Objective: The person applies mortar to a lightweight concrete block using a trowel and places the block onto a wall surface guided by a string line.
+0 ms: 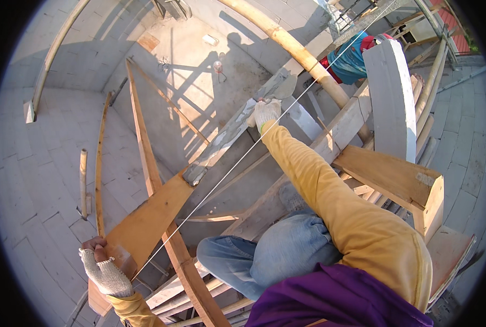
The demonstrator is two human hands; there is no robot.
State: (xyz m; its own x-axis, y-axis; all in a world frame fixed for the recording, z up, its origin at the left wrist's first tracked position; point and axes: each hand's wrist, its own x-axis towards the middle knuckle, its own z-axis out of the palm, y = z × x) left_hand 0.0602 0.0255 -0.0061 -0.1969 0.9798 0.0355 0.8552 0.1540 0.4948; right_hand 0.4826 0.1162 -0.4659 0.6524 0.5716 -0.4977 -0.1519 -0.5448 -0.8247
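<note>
My left hand [105, 270], in a pale knitted glove with bare fingertips, grips the edge of a flat orange-brown wooden board [145, 223] at lower left. The board's far end meets the mortar-covered top of a narrow wall [221, 144]. Further along that wall, my right hand [266, 113], also gloved, is closed round what looks like a trowel [284, 87]; its handle is hidden in my fist and its grey blade lies over the wall top. A taut white string [216, 189] runs diagonally close by my right wrist and across the board's near end.
A long timber [186, 267] passes beneath the board. Bamboo poles [286, 41] cross at upper right, near a grey block [390, 98] and a wooden trough-like piece [387, 174]. Another person in a blue shirt [349, 61] is beyond. The floor lies far below, between block walls.
</note>
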